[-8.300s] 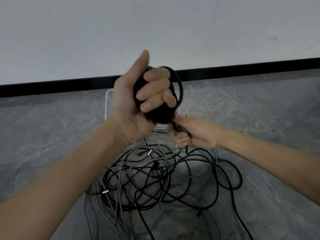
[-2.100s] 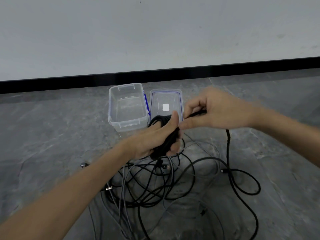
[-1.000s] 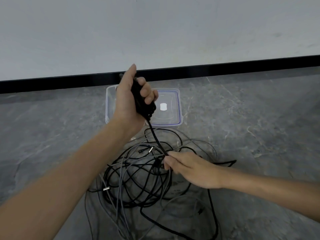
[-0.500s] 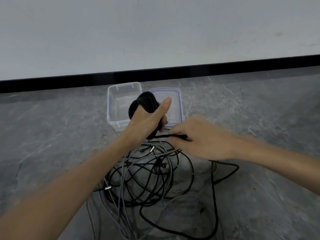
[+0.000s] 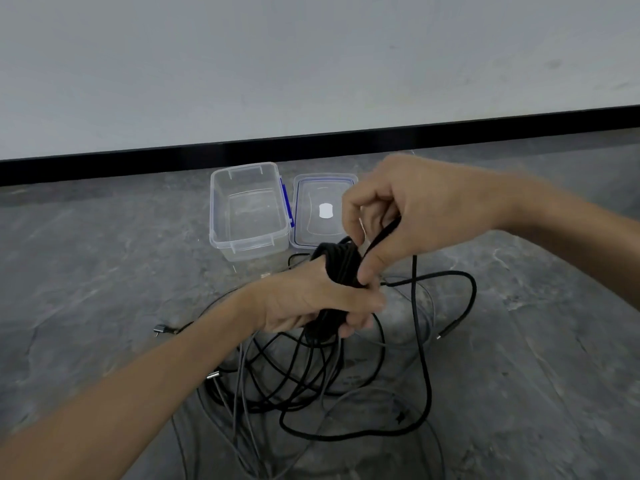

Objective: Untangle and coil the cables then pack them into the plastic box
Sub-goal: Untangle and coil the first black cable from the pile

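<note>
My left hand (image 5: pixel 313 301) grips a bundle of black cable coils (image 5: pixel 341 268) low over the floor. My right hand (image 5: pixel 412 216) is just above it and pinches the free run of the same black cable (image 5: pixel 420 341), which drops from the fingers and loops across the floor. Under both hands lies a tangled heap of black and grey cables (image 5: pixel 294 382). The clear plastic box (image 5: pixel 247 211) stands open and empty on the floor behind them.
The box's lid (image 5: pixel 323 209), blue-edged with a white sticker, lies flat to the right of the box. Loose plug ends (image 5: pixel 160 330) stick out of the heap at the left and right. Grey stone floor runs back to a wall with a black skirting (image 5: pixel 104 166).
My left hand has come down with the coil from in front of the box. My right hand has risen above it, drawing the cable's free run up over the coil.
</note>
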